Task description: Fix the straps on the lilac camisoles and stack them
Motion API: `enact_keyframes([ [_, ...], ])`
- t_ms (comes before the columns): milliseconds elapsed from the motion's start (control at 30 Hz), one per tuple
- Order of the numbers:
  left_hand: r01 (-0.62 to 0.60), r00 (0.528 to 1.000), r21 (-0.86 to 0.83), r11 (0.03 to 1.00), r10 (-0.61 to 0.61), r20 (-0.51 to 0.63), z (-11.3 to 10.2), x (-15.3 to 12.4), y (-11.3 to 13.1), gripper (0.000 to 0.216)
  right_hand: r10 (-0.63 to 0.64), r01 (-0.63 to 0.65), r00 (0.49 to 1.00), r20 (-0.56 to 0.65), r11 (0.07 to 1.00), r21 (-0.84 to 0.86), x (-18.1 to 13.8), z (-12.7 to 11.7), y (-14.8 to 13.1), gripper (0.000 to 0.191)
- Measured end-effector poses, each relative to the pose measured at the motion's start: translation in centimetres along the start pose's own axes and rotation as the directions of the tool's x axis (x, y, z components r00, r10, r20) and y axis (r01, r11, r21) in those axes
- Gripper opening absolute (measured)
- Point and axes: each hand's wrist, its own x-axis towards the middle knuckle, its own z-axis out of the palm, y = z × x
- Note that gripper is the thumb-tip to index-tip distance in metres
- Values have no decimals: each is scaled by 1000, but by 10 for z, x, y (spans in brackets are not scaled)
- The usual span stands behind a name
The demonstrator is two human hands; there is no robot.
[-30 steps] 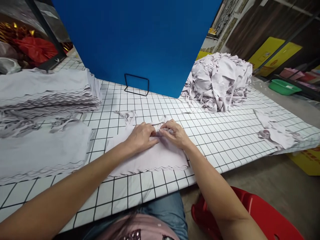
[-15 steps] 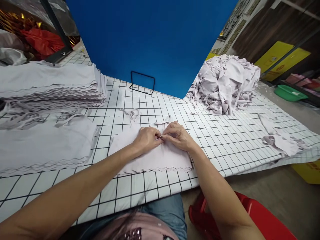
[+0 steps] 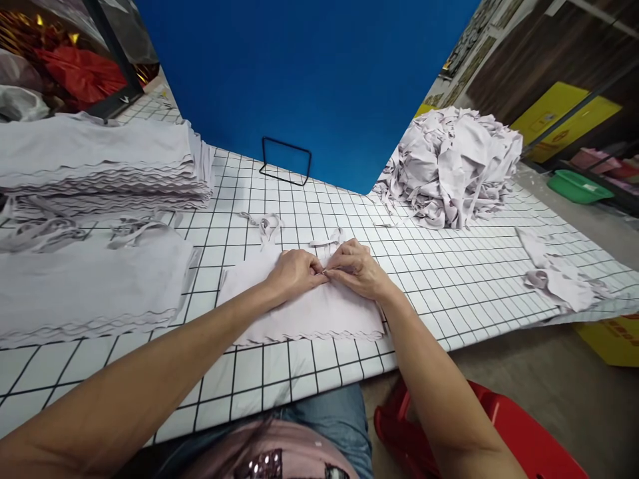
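Note:
A pale lilac garment (image 3: 304,313) with thin straps lies flat on the white grid-patterned table (image 3: 439,273) in front of me. My left hand (image 3: 294,273) and my right hand (image 3: 357,269) rest on its upper middle. Their fingertips meet in a pinch on the fabric. One strap (image 3: 267,226) curls on the table just beyond my left hand. Another strap (image 3: 329,238) lies beyond my right hand.
Folded garments of the same colour are stacked at the far left (image 3: 100,166), with another flat pile nearer (image 3: 90,286). A loose heap (image 3: 454,166) sits at the back right, and a single piece (image 3: 554,273) lies at the right edge. A blue board (image 3: 299,80) stands behind. A red stool (image 3: 524,439) is below.
Both hands stay pinched together on the garment's upper middle, with only slight finger movement. The view has shifted a little.

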Motion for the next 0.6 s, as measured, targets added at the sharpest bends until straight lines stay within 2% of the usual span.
enact_keyframes([
  [133, 14, 1000, 4, 1000, -14, 16, 0, 1, -1, 21, -3, 2, 1000, -25, 999, -43, 1, 0, -1, 13],
  [300, -10, 1000, 10, 1000, 10, -11, 1, 0, -2, 26, -16, 15, 998, -58, 1000, -10, 3, 5, 1, 11],
  [600, 6, 1000, 10, 1000, -6, 0, 1, 1, -2, 25, -1, 1, 999, -52, 1000, -1, 3, 5, -1, 12],
])
